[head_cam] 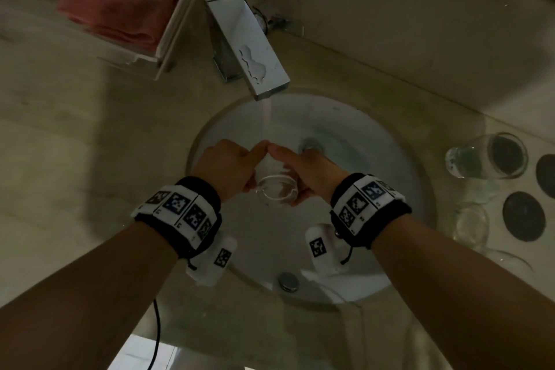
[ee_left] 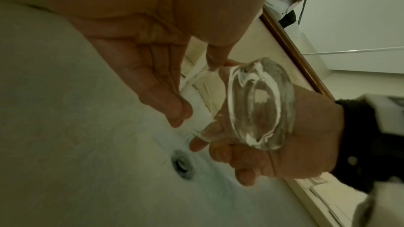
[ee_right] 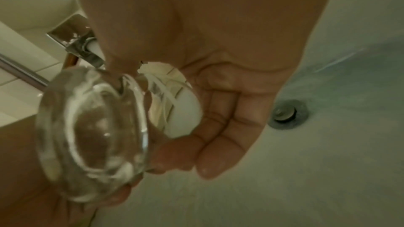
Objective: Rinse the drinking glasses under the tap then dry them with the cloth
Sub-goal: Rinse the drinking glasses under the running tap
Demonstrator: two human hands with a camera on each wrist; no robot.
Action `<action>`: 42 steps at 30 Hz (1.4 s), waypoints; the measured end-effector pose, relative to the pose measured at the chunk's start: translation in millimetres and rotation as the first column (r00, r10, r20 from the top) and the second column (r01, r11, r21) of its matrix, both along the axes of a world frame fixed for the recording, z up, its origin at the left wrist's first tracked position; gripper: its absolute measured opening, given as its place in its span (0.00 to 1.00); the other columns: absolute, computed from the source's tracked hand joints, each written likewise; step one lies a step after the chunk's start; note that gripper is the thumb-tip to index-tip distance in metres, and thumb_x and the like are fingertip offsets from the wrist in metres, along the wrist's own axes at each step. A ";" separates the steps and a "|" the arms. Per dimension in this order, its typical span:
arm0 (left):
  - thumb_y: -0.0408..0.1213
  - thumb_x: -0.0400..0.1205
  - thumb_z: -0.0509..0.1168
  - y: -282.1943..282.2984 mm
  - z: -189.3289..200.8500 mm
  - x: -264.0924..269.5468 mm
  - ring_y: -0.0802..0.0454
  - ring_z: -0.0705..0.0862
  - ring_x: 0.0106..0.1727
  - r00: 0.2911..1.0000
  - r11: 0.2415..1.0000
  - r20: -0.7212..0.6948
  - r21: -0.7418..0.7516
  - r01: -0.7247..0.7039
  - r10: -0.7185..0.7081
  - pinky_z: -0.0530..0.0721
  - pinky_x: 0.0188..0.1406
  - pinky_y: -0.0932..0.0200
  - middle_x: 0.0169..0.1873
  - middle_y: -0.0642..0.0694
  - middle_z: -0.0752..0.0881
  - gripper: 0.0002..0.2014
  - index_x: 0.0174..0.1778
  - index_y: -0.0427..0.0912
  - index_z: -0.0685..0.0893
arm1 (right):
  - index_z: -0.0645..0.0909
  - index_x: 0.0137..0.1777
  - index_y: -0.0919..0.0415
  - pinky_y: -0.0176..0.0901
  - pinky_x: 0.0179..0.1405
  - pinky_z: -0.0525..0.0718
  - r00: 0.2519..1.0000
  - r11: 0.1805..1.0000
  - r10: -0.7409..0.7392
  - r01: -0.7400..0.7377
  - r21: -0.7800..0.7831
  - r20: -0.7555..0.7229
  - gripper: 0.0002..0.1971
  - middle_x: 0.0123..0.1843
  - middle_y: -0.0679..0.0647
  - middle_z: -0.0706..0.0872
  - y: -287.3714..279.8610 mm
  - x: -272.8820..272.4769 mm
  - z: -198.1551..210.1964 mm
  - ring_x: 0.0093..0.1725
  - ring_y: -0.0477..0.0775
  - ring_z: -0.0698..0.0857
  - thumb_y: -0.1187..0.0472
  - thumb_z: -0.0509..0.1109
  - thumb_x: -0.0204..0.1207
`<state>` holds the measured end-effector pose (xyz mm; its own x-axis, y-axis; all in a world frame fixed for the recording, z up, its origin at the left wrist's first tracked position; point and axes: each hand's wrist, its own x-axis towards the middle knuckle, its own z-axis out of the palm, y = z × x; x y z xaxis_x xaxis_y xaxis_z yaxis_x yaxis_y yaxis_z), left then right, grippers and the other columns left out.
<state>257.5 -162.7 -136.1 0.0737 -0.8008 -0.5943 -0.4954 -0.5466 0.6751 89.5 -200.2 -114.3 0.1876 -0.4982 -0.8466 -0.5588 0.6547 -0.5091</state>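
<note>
A clear drinking glass (head_cam: 276, 186) is tilted over the white basin (head_cam: 360, 144), its thick base toward me. Water (head_cam: 266, 117) runs from the chrome tap (head_cam: 249, 45) down onto it. My left hand (head_cam: 231, 165) holds the glass's left side and my right hand (head_cam: 312, 171) its right side, thumbs meeting on top. In the left wrist view my left hand (ee_left: 153, 75) has its thumb on the glass (ee_left: 260, 106), and the right hand's fingers (ee_left: 240, 161) curl under it. In the right wrist view my right hand (ee_right: 218, 110) cups the glass (ee_right: 91, 135).
A red cloth (head_cam: 120, 3) lies folded in a clear tray (head_cam: 180, 18) at the back left of the counter. Two more glasses (head_cam: 486, 156) (head_cam: 470, 225) stand right of the basin beside black round coasters (head_cam: 524, 216). The drain (head_cam: 310, 144) lies just beyond my hands.
</note>
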 end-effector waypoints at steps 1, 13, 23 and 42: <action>0.64 0.83 0.58 0.2 -1.8 1.3 0.56 0.89 0.28 0.999 1.000 -0.035 -0.003 -0.018 0.018 0.84 0.38 0.63 0.22 0.48 0.89 0.35 0.26 0.37 0.87 | 0.83 0.53 0.67 0.57 0.48 0.93 1.000 1.000 -0.001 0.001 -0.020 -0.007 0.32 0.49 0.70 0.91 -1.0 1.0 -1.5 0.47 0.68 0.92 0.34 0.69 0.75; 0.31 0.81 0.71 -5.3 5.6 6.5 0.54 0.86 0.64 0.890 0.945 -0.421 -0.182 -0.272 0.175 0.85 0.66 0.47 0.61 0.50 0.87 0.16 0.63 0.47 0.82 | 0.73 0.69 0.48 0.52 0.57 0.90 0.997 0.878 0.064 -0.032 -0.477 0.050 0.40 0.59 0.47 0.82 -14.0 2.6 -4.6 0.56 0.49 0.86 0.52 0.89 0.58; 0.19 0.78 0.71 -5.0 13.3 7.6 0.60 0.84 0.62 0.844 0.910 -0.497 -0.224 -0.349 0.202 0.86 0.53 0.68 0.62 0.52 0.83 0.23 0.65 0.43 0.77 | 0.72 0.70 0.51 0.52 0.55 0.90 0.995 0.785 0.067 -0.006 -0.620 0.075 0.41 0.56 0.41 0.83 -13.5 13.9 -4.1 0.56 0.49 0.87 0.61 0.89 0.58; 0.16 0.78 0.69 -7.8 15.8 8.6 0.66 0.83 0.58 0.863 0.907 -0.470 -0.258 -0.334 0.185 0.84 0.49 0.73 0.65 0.48 0.81 0.24 0.67 0.38 0.76 | 0.71 0.75 0.55 0.37 0.59 0.85 0.988 0.752 0.036 0.071 -0.655 0.148 0.44 0.64 0.46 0.83 -11.1 17.7 -11.4 0.61 0.46 0.84 0.63 0.89 0.60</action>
